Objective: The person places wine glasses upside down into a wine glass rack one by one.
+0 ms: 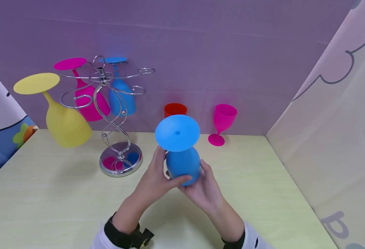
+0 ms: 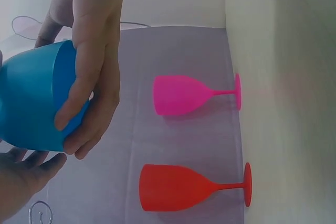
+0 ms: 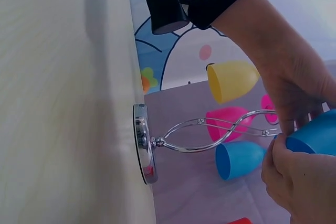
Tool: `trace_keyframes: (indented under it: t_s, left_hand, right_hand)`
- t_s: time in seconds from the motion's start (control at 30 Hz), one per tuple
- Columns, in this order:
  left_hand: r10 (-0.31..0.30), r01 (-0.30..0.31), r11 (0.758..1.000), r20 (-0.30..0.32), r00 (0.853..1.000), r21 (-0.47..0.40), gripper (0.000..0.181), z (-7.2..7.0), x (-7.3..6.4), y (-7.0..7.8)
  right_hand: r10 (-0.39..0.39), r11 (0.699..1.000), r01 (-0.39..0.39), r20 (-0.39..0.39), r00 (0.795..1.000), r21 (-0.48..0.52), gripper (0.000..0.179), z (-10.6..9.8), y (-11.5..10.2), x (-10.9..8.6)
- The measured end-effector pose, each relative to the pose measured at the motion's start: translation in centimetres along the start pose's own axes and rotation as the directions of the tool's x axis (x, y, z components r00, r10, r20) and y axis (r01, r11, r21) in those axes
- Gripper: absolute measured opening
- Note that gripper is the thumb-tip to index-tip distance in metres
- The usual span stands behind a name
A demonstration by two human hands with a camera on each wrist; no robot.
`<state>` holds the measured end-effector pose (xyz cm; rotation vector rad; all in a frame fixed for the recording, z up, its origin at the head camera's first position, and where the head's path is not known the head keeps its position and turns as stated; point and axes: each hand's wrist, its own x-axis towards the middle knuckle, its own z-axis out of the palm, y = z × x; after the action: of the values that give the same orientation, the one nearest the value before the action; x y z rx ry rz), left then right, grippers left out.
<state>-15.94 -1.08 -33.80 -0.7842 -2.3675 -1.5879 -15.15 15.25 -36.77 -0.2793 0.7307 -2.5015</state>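
Note:
Both hands hold a blue goblet (image 1: 182,164) upside down above the table, its round foot (image 1: 177,133) on top. My left hand (image 1: 156,181) holds the bowl from the left, its thumb across the front near the rim. From the right and below, my right hand (image 1: 205,190) grips the bowl; in the left wrist view the right hand's fingers (image 2: 100,87) curl over the rim. The left hand (image 3: 299,87) lies along the bowl's other side in the right wrist view. The goblet's stem is hidden under the foot in the head view.
Left of the hands stands a chrome goblet rack (image 1: 120,160) with curled arms. A yellow goblet (image 1: 67,122), a pink goblet (image 1: 90,102) and another blue goblet (image 1: 121,93) hang on it upside down. A red goblet (image 2: 176,187) and a smaller-looking pink goblet (image 1: 224,117) stand upright by the purple backdrop.

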Motion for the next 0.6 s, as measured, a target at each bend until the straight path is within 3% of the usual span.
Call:
trace_keyframes:
  t_s: [0.27, 0.6]
  left_hand:
    - [-0.021, 0.021, 1.0, 0.029, 0.999, 0.011, 0.098, 0.22, -0.02, 0.11]
    - [-0.005, 0.004, 1.0, 0.036, 0.999, 0.009, 0.097, 0.32, 0.04, 0.14]
  right_hand:
    - [-0.022, 1.0, 0.022, -0.001, 1.0, 0.002, 0.065, 0.3, 0.02, -0.13]
    - [-0.025, 1.0, 0.025, -0.019, 0.999, -0.006, 0.061, 0.57, -0.08, -0.28]
